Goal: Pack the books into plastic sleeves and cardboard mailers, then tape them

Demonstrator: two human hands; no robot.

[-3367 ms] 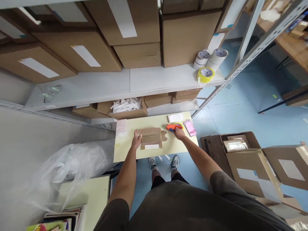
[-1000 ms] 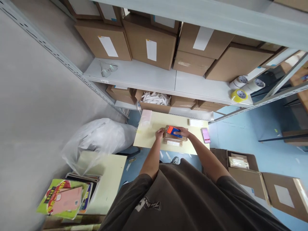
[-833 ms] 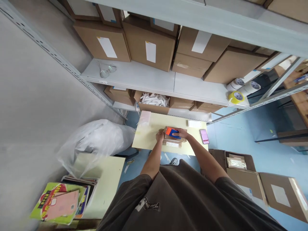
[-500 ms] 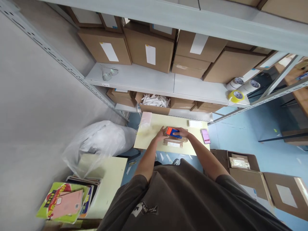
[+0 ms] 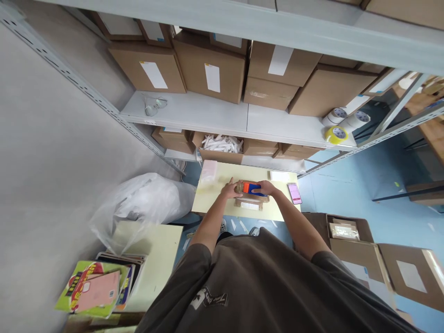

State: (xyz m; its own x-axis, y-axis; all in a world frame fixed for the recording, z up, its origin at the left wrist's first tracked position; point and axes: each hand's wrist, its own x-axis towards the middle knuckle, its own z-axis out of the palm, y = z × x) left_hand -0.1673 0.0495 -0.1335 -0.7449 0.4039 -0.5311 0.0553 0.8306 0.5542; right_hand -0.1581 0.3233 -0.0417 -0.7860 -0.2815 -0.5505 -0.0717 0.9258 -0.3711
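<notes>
On a pale yellow table, a blue and orange tape dispenser lies across a flat brown cardboard box. My right hand is closed round the blue end of the dispenser. My left hand is at its other end, thumb and fingers round a brownish, shiny part that looks like the tape roll; one finger sticks up. A white label shows on the box's near side. The fingers partly hide both ends of the dispenser.
A phone, a white stack and a pink pad lie on the table. Behind stands a shelf with cartons, glasses and tape rolls. A plastic bag is left, open cartons right.
The dispenser has turned from a slant to nearly level over the box. My left hand has shifted slightly left, with a finger now raised. My right hand keeps its hold.
</notes>
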